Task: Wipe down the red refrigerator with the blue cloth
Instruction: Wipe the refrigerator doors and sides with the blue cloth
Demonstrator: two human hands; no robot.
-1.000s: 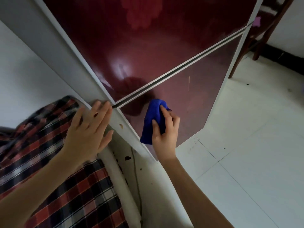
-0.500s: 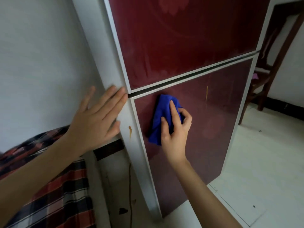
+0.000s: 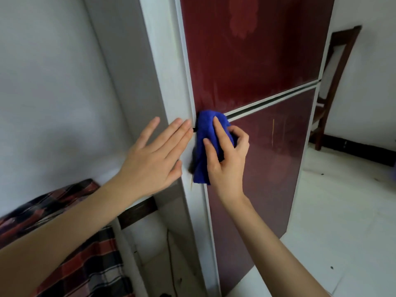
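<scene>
The left hand [image 3: 153, 156] lies flat on the pale side of the red refrigerator [image 3: 252, 61]. Its fingers [image 3: 179, 133] are spread open and hold nothing. The tips reach the front edge, right by the dark gap [image 3: 270, 103] between the two doors. I think this hand is there to steady the person, so it should press gently and stay put.

Just past those fingertips is the blue cloth [image 3: 206, 142]. It sits bunched up at the near corner of the lower door [image 3: 263, 168], with its top over the end of the gap. The right hand [image 3: 228, 161] grips it: two fingers lie long on the front of the cloth, and the others curl round its far side.

To do this step well, I would push the cloth flat with those two fingers, so more of it touches the door. Then slide it away from the fingers along the gap, where dirt likes to hide.

Farther on, the lower door has a thin yellowish streak [image 3: 273, 132]. That spot likely needs a harder rub. The upper door shows cloudy smears, so it may need another go too.
</scene>
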